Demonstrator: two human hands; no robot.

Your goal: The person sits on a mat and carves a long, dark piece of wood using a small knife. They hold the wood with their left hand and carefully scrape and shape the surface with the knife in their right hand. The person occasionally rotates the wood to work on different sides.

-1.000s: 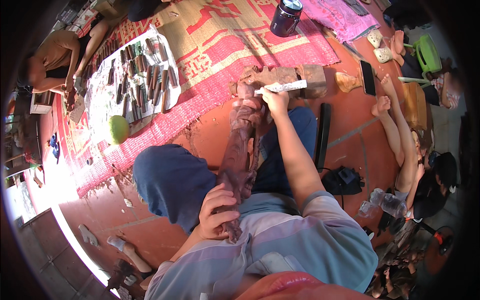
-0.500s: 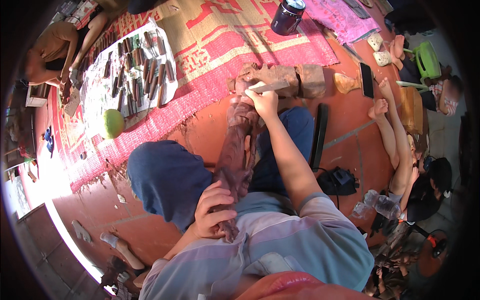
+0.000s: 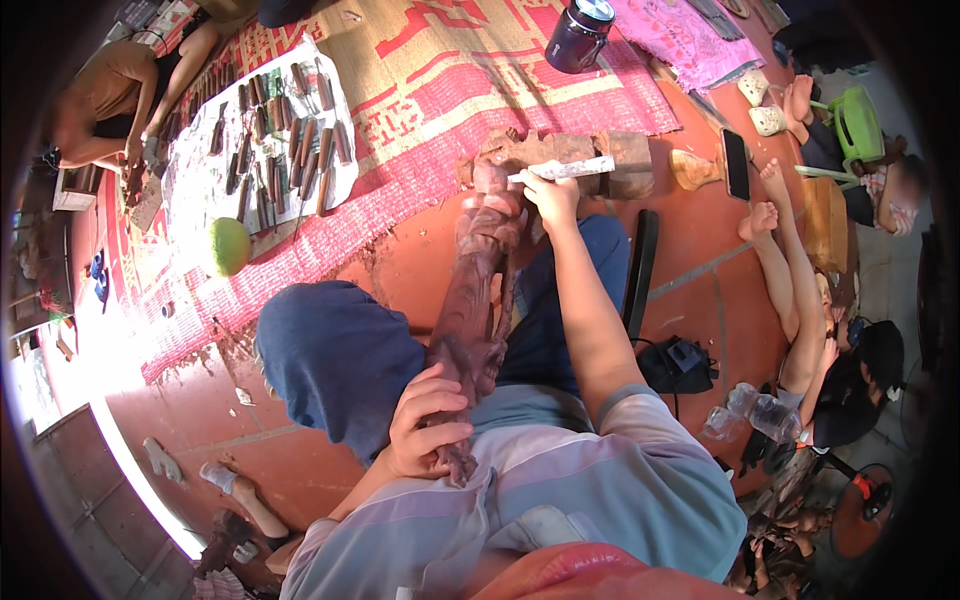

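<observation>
A reddish-brown carved wooden figure [image 3: 466,290] lies lengthwise in front of me, its near end against my shirt and its rounded far end by a rough wooden block [image 3: 632,152]. My left hand [image 3: 424,425] is closed round the near end, fingers across the top. My right hand [image 3: 553,200] pinches a white marker pen [image 3: 585,168] with dark print on its barrel. The pen's tip points left at the rounded far end of the figure; I cannot tell whether it touches.
Chisels [image 3: 300,150] lie in rows on a white sheet [image 3: 190,180], beside a green fruit [image 3: 228,247]. A dark flask [image 3: 578,40] stands on the patterned mat [image 3: 400,160]. Rightward lie a phone [image 3: 735,165], a wooden mallet [image 3: 692,169] and plastic bottles [image 3: 765,412]. Other people sit at both sides.
My right hand has shifted slightly right and down, and the pen has turned so its white printed barrel shows. My left hand and the figure stay in place.
</observation>
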